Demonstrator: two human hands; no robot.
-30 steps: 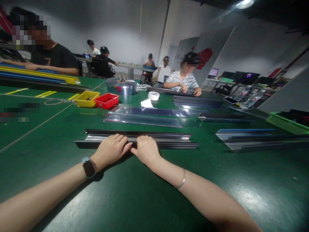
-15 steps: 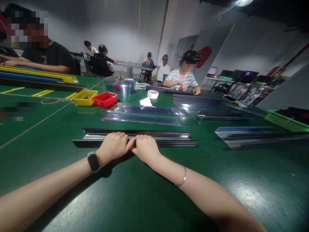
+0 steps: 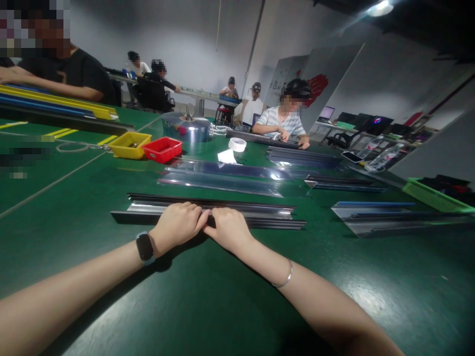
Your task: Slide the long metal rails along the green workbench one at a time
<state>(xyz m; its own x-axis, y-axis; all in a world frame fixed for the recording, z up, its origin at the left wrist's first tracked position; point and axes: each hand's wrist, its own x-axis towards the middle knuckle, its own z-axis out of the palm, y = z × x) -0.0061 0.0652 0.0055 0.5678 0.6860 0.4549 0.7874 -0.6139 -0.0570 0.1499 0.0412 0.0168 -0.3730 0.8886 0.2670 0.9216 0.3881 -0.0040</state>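
Note:
A long black channel profile (image 3: 272, 221) with a shiny silvery inner face lies crosswise on the green table in front of me. My left hand (image 3: 180, 222), a dark watch at its wrist, curls over the near edge of the profile around its middle. Right beside it, my right hand (image 3: 229, 227) grips the same stretch, with a thin silver bangle farther up the arm. The two thumbs nearly meet at the near wall. My fingertips are hidden inside the channel. Just beyond lie clear plastic strips (image 3: 222, 184).
A yellow bin (image 3: 128, 151) and a red bin (image 3: 163, 154) stand beyond, near a roll of clear film (image 3: 185, 131) and white tape (image 3: 237, 144). More profiles (image 3: 374, 217) lie to the right, by a green basket (image 3: 438, 195). Co-workers sit across the table.
The view has shifted slightly. My right hand sits a touch farther right and lower in the picture; both hands stay on the profile, which lies in about the same place.

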